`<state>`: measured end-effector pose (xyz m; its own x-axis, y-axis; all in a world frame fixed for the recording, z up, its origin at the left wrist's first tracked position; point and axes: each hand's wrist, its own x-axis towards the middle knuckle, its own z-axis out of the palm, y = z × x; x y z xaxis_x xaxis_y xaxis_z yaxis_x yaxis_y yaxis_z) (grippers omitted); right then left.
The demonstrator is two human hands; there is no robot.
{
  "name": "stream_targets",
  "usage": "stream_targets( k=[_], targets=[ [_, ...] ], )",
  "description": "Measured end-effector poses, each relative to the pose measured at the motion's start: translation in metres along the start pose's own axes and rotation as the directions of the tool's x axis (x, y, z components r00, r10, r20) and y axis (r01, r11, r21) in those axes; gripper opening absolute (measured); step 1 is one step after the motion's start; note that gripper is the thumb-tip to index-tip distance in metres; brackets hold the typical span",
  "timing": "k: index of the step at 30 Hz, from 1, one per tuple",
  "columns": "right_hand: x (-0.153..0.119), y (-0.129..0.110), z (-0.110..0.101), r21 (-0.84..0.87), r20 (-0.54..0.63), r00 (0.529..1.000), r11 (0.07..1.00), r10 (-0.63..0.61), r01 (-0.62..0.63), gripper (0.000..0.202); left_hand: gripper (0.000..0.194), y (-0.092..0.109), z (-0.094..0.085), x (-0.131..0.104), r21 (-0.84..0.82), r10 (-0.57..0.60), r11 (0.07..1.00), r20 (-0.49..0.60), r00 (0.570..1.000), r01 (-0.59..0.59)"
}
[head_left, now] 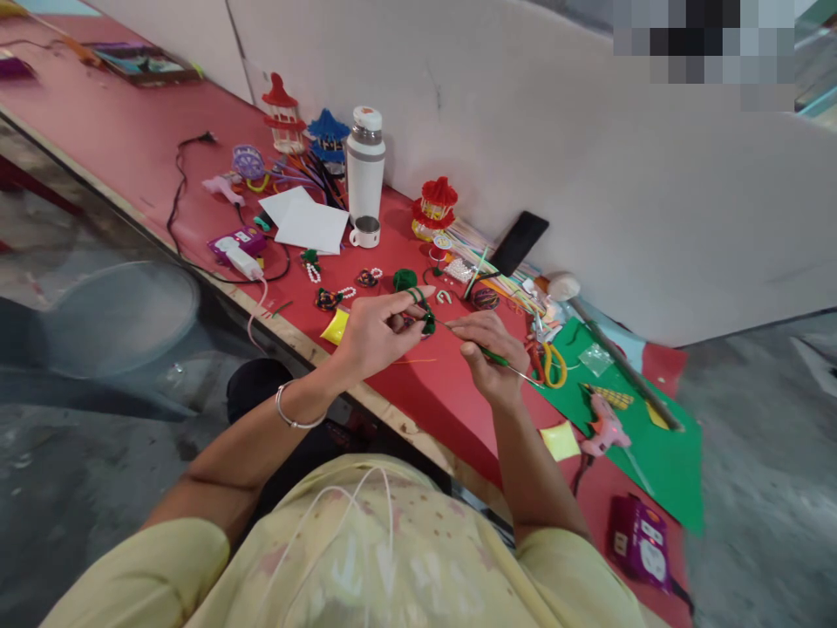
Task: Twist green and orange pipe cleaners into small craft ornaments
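My left hand (387,330) pinches a small dark green yarn piece (428,324), with green yarn looped over its raised index finger. My right hand (492,351) grips a crochet hook (495,357) with a green handle, its thin tip reaching to the yarn piece. Just behind the fingers lies a green yarn ball (404,279). A multicoloured yarn ball (485,298) rests behind my right hand. Left of my left hand are a yellow packet (336,325) and dark knotted pieces with white bead loops (328,299).
On the red table (432,392) stand a white bottle (365,170) with a cup (366,232) and red and blue roofed models. To the right are a phone (520,243), yellow-handled scissors (555,365), a green sheet (673,471), a pink glue gun (607,425) and a purple power strip (641,541).
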<state>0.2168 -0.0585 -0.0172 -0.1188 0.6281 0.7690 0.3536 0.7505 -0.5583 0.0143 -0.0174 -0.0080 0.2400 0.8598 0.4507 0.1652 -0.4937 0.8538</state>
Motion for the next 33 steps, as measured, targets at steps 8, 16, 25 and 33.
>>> stream_targets(
  k=[8,16,25,33],
  targets=[
    [-0.004,0.002,0.004,0.057,-0.057,0.996,0.997,0.063,-0.060,0.016,0.049,0.004,0.000,0.002,-0.038,-0.025,0.999,0.015,1.000,0.025],
    [-0.004,0.004,0.011,0.122,-0.097,0.991,0.989,0.091,-0.079,0.017,0.053,0.000,0.000,0.001,-0.126,-0.075,0.989,0.026,0.997,0.078],
    [-0.004,0.002,0.010,0.102,-0.078,0.991,0.990,0.106,-0.098,0.017,0.052,0.004,-0.001,0.000,-0.163,-0.105,0.980,0.041,0.994,0.110],
    [-0.002,0.000,0.011,0.101,-0.091,0.994,0.994,0.061,-0.052,0.016,0.048,0.000,0.001,-0.002,-0.168,-0.094,0.981,0.015,0.995,0.095]
  ],
)
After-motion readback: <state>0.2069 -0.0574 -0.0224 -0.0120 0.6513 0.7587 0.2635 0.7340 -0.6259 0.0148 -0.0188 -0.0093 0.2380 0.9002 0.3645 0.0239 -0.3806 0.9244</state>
